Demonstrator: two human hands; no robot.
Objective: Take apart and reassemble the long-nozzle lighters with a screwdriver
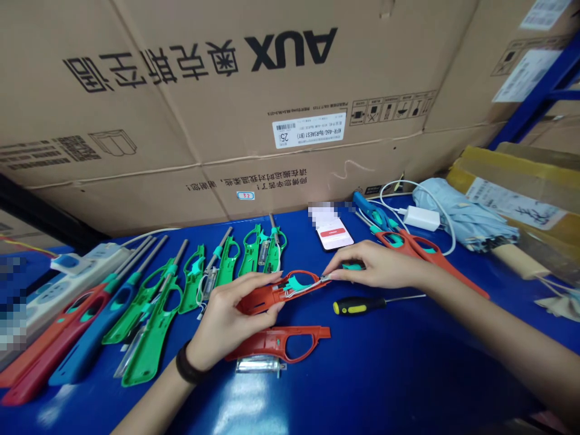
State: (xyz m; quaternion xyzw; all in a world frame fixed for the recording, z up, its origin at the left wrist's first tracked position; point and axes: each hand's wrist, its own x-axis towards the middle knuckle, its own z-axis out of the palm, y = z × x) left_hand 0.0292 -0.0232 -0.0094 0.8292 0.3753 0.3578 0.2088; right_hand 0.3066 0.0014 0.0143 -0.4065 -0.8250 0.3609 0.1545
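My left hand (231, 317) grips an orange-red half shell of a long-nosed gas lighter (260, 299). A turquoise trigger (296, 283) and a white wire (302, 292) lie inside that half. Thumb and finger of my right hand (374, 264) pinch the wire's end, near a small metallic tip at the shell's narrow front; the fingers partly cover it. On the table below lies the other orange-red half shell (267, 341), with a clear fuel tank (258, 365) along its lower edge. A black-and-yellow screwdriver (357, 306) rests under my right forearm.
Opened green lighter shells (151, 344) and closed lighters (97, 332) fill the left side, beside a white power strip (58, 296). Behind are a phone (335, 232) and a large carton (203, 121). More lighters (435, 257), a charger (421, 217) and an umbrella (462, 214) lie at right.
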